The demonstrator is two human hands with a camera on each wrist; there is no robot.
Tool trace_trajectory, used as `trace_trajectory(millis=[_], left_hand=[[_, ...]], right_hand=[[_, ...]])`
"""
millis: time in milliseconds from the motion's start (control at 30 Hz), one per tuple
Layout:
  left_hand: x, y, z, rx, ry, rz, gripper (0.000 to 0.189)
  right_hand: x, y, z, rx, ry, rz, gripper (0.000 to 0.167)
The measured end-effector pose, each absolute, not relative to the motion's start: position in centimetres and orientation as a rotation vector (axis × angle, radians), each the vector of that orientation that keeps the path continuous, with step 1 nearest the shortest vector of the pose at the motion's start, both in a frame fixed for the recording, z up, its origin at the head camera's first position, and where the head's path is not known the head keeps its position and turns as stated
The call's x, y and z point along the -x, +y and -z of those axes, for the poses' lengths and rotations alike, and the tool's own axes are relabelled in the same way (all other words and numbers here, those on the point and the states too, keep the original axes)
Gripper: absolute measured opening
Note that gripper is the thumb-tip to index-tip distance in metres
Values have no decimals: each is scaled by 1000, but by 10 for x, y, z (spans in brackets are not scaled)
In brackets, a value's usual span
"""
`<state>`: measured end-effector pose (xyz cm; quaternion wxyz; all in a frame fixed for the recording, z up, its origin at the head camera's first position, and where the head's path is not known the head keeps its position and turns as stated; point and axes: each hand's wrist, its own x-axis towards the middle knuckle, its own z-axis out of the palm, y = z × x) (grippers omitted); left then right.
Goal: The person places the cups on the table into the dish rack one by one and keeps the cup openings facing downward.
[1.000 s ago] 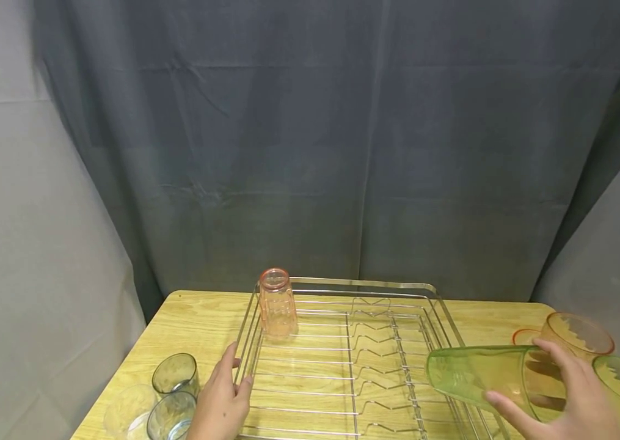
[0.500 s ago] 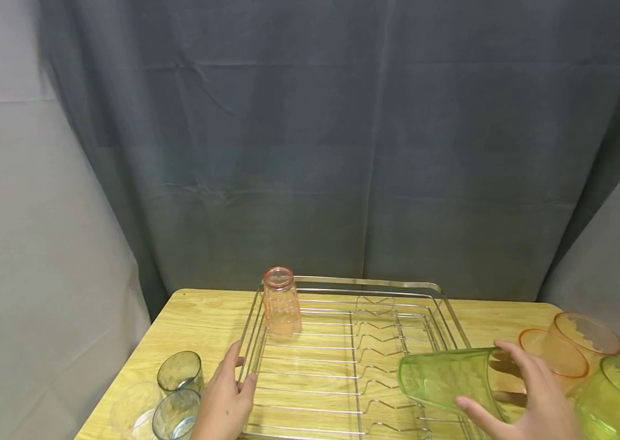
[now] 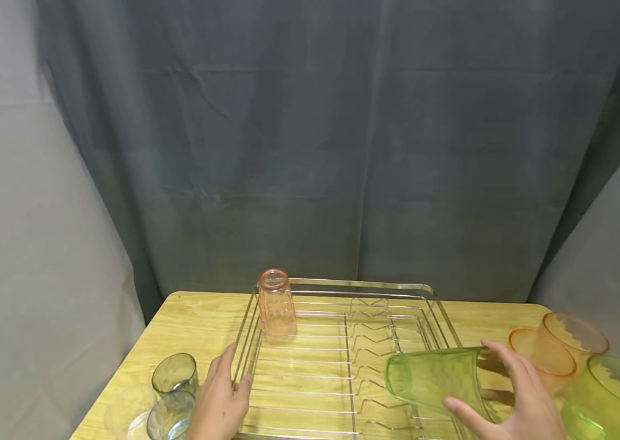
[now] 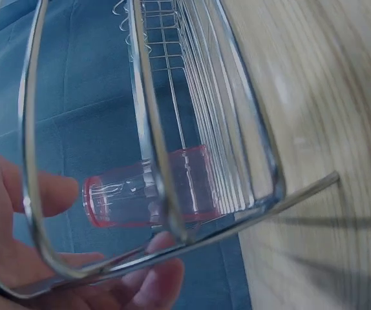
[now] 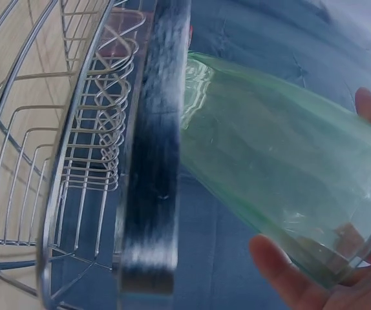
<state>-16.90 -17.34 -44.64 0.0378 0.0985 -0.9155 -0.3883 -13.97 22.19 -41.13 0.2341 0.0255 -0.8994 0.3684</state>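
Note:
My left hand (image 3: 218, 397) grips the left side of a wire dish rack (image 3: 361, 283); in the left wrist view its fingers (image 4: 156, 284) wrap the side wires. Inside the rack's back left corner, an orange-pink tumbler (image 3: 277, 315) stands upside down. My right hand (image 3: 524, 400) holds a green clear tumbler (image 3: 433, 376) by its wide mouth end, thumb on the near side and fingers on the far side. This tumbler lies sideways over the rack's right part, its base pointing left. The right wrist view shows its base end behind the rack's flat metal rim (image 5: 150, 213).
On the wooden table (image 3: 200, 311), a smoky olive glass (image 3: 175, 374), a bluish glass (image 3: 171, 415) and a clear one (image 3: 129, 412) stand left of the rack. To the right are orange tumblers (image 3: 543, 354) and a green tumbler (image 3: 606, 397). A grey curtain (image 3: 310, 153) hangs behind.
My right hand has carried the green tumbler left, from the rack's right edge to over its right part. An orange tumbler behind it now shows more. My left hand stays on the rack.

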Motion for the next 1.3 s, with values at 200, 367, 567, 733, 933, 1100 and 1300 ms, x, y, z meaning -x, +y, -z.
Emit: trace_trajectory(millis=[200, 367, 567, 733, 933, 1100, 1300], left_hand=[[160, -168, 437, -268, -2808, 958, 63], [146, -158, 413, -136, -2627, 995, 51], [131, -139, 399, 287, -2416, 994, 52], [131, -128, 404, 567, -2322, 865, 59], [134, -123, 408, 683, -2421, 856, 58], [138, -121, 413, 863, -2374, 755, 59], [138, -112, 414, 901, -2454, 754, 72]], right_hand=[[138, 219, 406, -115, -2461, -1017, 91], [135, 211, 406, -214, -2393, -1048, 92], [132, 199, 410, -260, -2289, -1127, 96], [133, 190, 409, -362, -2288, -1116, 100], [137, 184, 409, -408, -2274, -1099, 102], [136, 184, 411, -374, -2361, -1113, 98], [138, 182, 416, -357, -2471, -1184, 91]])
